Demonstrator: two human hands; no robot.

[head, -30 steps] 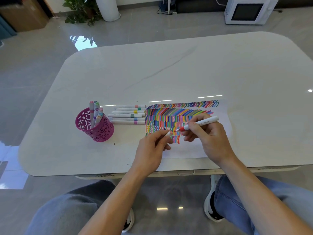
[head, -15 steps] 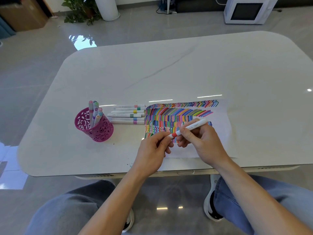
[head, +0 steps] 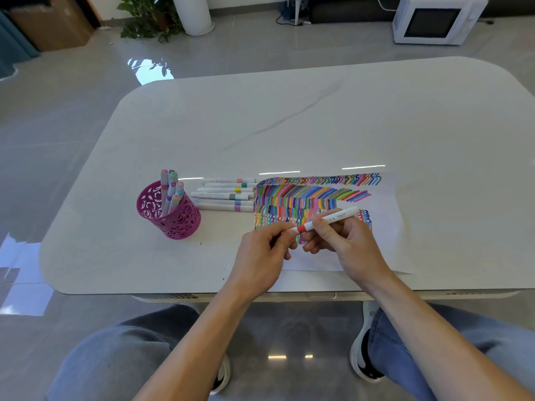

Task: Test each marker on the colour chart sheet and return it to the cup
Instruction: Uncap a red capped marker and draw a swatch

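Glossy rounded white table (head: 318, 125) | left hand (head: 260, 256) pinches, right hand (head: 347, 244) grips slim red-banded marker (head: 333, 218) | perforated magenta cup (head: 179, 221)

Single view, head-worn, wide-angle; faces forward and down over the table (head: 289, 125); near edge close beneath; floor (head: 260, 47) beyond at top; wearer's knees (head: 121, 357) at bottom

- Left hand (head: 260, 256) and right hand (head: 347, 244): bare, like the left forearm (head: 202, 328) and right forearm (head: 419, 314), down to the lower edge of the frame.
- Left trouser leg (head: 115, 357), lower left: grey-blue cloth.
- Right trouser leg (head: 463, 342), lower right: lighter blue denim.
- Right shoe (head: 362, 337), lower right: white with black trim.
- Left shoe (head: 224, 371), lower centre: dark with a white edge, mostly hidden.
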